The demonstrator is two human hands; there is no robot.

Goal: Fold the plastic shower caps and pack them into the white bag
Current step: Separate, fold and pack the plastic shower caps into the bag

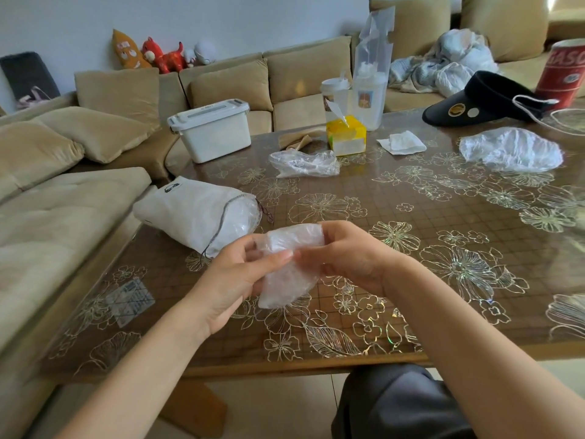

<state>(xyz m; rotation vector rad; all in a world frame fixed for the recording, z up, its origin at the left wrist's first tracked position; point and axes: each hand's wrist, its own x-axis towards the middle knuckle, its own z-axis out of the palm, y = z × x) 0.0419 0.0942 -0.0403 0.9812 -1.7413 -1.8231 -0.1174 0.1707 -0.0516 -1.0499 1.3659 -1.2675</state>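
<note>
Progress partial, I judge: left hand (234, 274) and right hand (348, 255) pinch translucent plastic shower cap (291, 267); white drawstring bag (190, 210) part-filled; unfolded caps (509, 148) upper right.

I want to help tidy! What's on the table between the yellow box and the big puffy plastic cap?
A crumpled white tissue lies between the yellow box and the unfolded shower cap, touching neither; the head view shows it.

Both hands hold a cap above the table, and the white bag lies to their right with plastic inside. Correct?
No: the head view shows the bag to their left. The left hand and right hand do hold the cap above the table.
</note>
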